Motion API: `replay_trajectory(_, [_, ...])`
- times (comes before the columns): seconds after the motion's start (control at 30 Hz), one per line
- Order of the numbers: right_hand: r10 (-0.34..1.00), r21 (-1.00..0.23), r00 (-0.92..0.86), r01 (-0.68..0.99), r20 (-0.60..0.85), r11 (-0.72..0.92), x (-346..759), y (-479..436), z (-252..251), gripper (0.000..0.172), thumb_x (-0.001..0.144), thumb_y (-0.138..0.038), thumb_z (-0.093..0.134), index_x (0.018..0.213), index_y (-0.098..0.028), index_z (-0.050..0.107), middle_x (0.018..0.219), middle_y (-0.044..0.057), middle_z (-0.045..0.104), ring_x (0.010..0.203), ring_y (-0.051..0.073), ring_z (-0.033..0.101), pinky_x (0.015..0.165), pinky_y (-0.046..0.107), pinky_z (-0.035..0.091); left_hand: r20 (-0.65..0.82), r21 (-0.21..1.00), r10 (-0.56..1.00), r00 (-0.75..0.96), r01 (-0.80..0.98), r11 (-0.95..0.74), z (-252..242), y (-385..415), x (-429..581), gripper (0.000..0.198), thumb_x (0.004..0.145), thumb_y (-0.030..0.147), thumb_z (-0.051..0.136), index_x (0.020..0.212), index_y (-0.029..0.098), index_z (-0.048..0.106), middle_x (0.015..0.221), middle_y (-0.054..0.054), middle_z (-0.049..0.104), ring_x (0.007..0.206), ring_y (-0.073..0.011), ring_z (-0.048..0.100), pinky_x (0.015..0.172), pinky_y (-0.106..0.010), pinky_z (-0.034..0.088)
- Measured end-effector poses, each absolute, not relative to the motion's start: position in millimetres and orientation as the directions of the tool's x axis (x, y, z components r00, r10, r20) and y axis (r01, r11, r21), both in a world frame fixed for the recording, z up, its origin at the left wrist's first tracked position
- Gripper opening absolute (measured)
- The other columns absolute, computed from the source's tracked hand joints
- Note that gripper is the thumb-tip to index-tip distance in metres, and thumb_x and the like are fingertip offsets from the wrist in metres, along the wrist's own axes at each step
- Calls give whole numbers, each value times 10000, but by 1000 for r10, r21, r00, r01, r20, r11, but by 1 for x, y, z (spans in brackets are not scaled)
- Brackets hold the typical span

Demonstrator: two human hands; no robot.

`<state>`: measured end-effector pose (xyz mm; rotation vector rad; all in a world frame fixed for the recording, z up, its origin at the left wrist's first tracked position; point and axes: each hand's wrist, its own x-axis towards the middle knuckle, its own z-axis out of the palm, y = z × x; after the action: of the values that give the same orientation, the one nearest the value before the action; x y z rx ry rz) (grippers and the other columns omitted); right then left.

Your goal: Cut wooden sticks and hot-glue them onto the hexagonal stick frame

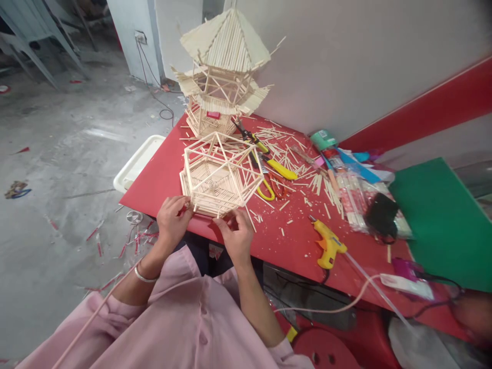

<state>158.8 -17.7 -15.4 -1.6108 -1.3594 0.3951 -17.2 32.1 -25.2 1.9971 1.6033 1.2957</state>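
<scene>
Sitting right at the near edge of the red table (292, 241) was the hexagonal stick frame (217, 177), a sort of flat-bottomed basket made of thin wooden sticks, with a ringed floor and open triangles across the top. The left hand (173, 218) was clamped on its near-left corner, fingers curled in against the stacked side wall, so that one definitely had hold of the frame. The right hand (235, 233) was bunched up against the near side with its fingertips at the bottom layer, but honestly I couldn't tell if it was gripping the frame itself or just pinching a loose stick there. A silver bangle (144, 277) sat on the left wrist, and both arms were in pink sleeves.

Just behind the frame stood the stick pagoda (225, 72), two roof tiers, upright and close to the wall. To the right of the frame lay the yellow-handled cutters (282, 169) and scissors (267, 190) in a mess of offcut sticks (307, 169). The yellow glue gun (328, 246) lay further right near the table's front edge, well apart from both hands. Beyond that were packets of sticks (355, 197), a black bundle (380, 214) and a green board (442, 220). A white tray (136, 161) poked out past the table's left side.
</scene>
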Motion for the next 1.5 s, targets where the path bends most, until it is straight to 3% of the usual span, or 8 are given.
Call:
replay_trajectory(0.23, [901, -904, 374, 425, 222, 46, 157, -16, -8, 335, 779, -500, 707, 929, -206, 648, 807, -8, 589, 655, 120, 543, 663, 265, 507, 395, 823, 915, -85, 476, -311, -16, 36, -20, 91, 820, 270, 645, 807, 202, 704, 806, -28, 720, 732, -160, 633, 708, -285, 503])
replay_trajectory(0.53, [882, -897, 399, 437, 253, 60, 160, -14, 11, 354, 804, -521, 672, 926, -189, 660, 809, 11, 603, 707, 136, 582, 664, 258, 519, 436, 841, 893, -112, 404, -359, 6, 37, -16, 115, 811, 295, 666, 805, 190, 713, 757, -12, 697, 644, -120, 587, 623, -246, 480])
replay_trajectory(0.83, [924, -917, 335, 398, 184, 38, 149, -26, -6, 334, 792, -490, 702, 962, -203, 682, 856, 33, 661, 739, 156, 637, 636, 255, 540, 366, 841, 924, -112, 466, -277, -9, 30, -28, 91, 775, 264, 651, 773, 193, 707, 786, -13, 729, 686, -148, 640, 660, -258, 508])
replay_trajectory(1.0, [937, -931, 312, 364, 158, 36, 154, -35, -11, 421, 823, -458, 680, 1135, -176, 653, 941, 68, 704, 794, 168, 673, 695, 270, 565, 374, 791, 927, -39, 535, -297, -11, 28, -30, 124, 799, 254, 618, 740, 181, 698, 824, -34, 736, 729, -152, 652, 695, -247, 506])
replay_trajectory(1.13, [935, -821, 238, 564, 264, 88, 175, -44, -7, 260, 891, -387, 605, 1059, -213, 699, 952, 63, 730, 852, 180, 680, 805, 309, 544, 377, 786, 925, -46, 543, -294, -15, 28, -30, 128, 805, 267, 619, 764, 182, 706, 843, -38, 740, 752, -159, 662, 710, -252, 507])
replay_trajectory(1.23, [904, -747, 284, 662, 321, 57, 199, -45, -3, 234, 915, -378, 556, 944, -219, 726, 917, 53, 741, 833, 182, 678, 777, 302, 526, 389, 782, 920, -47, 545, -303, -18, 29, -30, 126, 795, 285, 641, 772, 186, 715, 844, -37, 744, 759, -166, 669, 719, -262, 513])
replay_trajectory(1.37, [874, -671, 385, 735, 298, -95, 232, -39, 1, 270, 908, -414, 541, 934, -215, 723, 910, 47, 732, 784, 183, 659, 752, 298, 489, 398, 778, 915, -60, 551, -302, -20, 28, -28, 131, 796, 294, 648, 780, 186, 721, 845, -38, 744, 759, -170, 670, 727, -273, 516])
replay_trajectory(1.5, [857, -471, 439, 837, 271, -280, 257, -25, 4, 267, 904, -385, 515, 932, -216, 720, 909, 62, 696, 840, 210, 610, 754, 307, 425, 402, 774, 914, -60, 556, -304, -22, 27, -28, 125, 802, 284, 645, 789, 184, 718, 855, -39, 739, 769, -169, 666, 734, -273, 511])
